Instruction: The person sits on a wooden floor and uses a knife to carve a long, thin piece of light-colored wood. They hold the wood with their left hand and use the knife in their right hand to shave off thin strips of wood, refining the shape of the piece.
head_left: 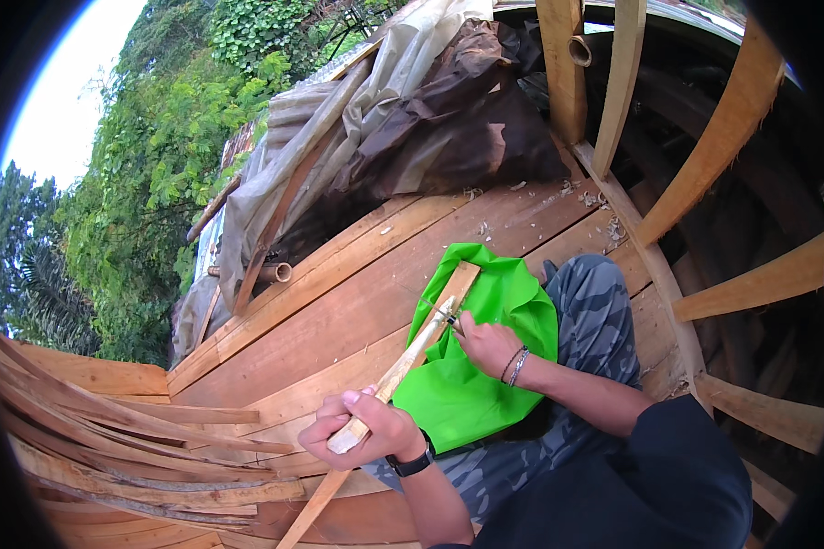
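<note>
My left hand, a dark watch on its wrist, is closed around the near end of a pale wooden stick. The stick slants away from me to the right over a bright green cloth spread on my lap. In my right hand, with bands on the wrist, is what looks like a small knife. Its dark handle shows by my fingers, and its blade meets the stick, where pale shavings curl up. A wider wooden strip shows beyond the stick's far end on the cloth.
Long thin wooden strips are piled at the left. Plank flooring carries scattered shavings. Upright wooden slats line the right side. A grey and brown tarp and a bamboo pole end lie beyond the planks.
</note>
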`<state>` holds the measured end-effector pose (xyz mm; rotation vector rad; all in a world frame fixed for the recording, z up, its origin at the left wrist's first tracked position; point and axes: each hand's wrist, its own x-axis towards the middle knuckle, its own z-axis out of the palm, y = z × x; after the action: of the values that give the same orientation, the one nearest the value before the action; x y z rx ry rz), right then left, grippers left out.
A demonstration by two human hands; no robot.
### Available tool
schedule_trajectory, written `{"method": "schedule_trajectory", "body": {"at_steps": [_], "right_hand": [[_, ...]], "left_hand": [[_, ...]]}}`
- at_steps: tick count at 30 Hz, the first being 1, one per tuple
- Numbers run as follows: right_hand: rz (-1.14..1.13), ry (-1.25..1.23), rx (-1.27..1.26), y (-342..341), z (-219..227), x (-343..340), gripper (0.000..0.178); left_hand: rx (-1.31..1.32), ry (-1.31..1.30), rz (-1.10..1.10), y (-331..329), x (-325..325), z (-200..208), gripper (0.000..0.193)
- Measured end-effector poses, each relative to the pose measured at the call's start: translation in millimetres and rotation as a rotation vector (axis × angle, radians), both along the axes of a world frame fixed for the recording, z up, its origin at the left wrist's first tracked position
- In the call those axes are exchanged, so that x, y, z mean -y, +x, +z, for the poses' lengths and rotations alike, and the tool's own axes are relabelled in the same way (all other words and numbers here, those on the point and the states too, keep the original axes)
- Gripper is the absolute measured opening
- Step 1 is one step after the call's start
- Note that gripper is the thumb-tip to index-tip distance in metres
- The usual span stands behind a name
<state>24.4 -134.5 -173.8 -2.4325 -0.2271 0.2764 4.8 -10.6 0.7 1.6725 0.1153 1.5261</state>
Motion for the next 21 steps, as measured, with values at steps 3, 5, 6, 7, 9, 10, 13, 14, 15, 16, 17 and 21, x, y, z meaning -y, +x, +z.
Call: {"method": "schedule_trajectory", "body": {"at_steps": [3,5,6,7,9,10,13,14,15,16,17,21], "right_hand": [[-0.074,-0.072,-0.068,-1,-56,9,0.019],[-0.101,-0.095,-0.07,0,-81,9,0.022],[-0.054,-0.064,-0.034,6,-60,4,0.022],[0.003,-0.035,-0.016,4,-17,-1,0.022],[0.032,0.013,0.054,0,11,-7,0.022],[0.02,-0.002,0.041,-2,-4,-4,0.023],[-0.021,-0.051,0.009,0,-65,6,0.024],[-0.048,-0.074,-0.007,-1,-75,9,0.024],[-0.072,-0.09,-0.021,2,-80,8,0.024],[-0.023,-0.067,0.0,1,-59,1,0.025],[0.034,-0.036,0.009,-3,-15,-9,0.025],[-0.064,-0.07,-0.061,-3,-63,6,0.026]], "left_hand": [[-0.001,-0.053,-0.022,2,7,2,0.027],[0.012,-0.078,-0.047,4,10,3,0.027],[0.026,-0.071,-0.027,5,5,4,0.027],[0.023,-0.066,0.002,1,-2,2,0.027],[0.022,-0.063,0.003,0,-4,-1,0.027],[0.02,-0.061,-0.012,0,-3,-1,0.028],[0.029,-0.055,-0.083,-3,5,-2,0.025],[0.037,-0.053,-0.113,-3,7,-2,0.023],[0.06,-0.04,-0.128,-1,6,-2,0.023],[0.068,-0.022,-0.118,-3,1,-4,0.024],[0.065,0.004,-0.101,-9,-6,-7,0.024],[0.053,0.013,-0.162,-12,-3,-11,0.024]]}}
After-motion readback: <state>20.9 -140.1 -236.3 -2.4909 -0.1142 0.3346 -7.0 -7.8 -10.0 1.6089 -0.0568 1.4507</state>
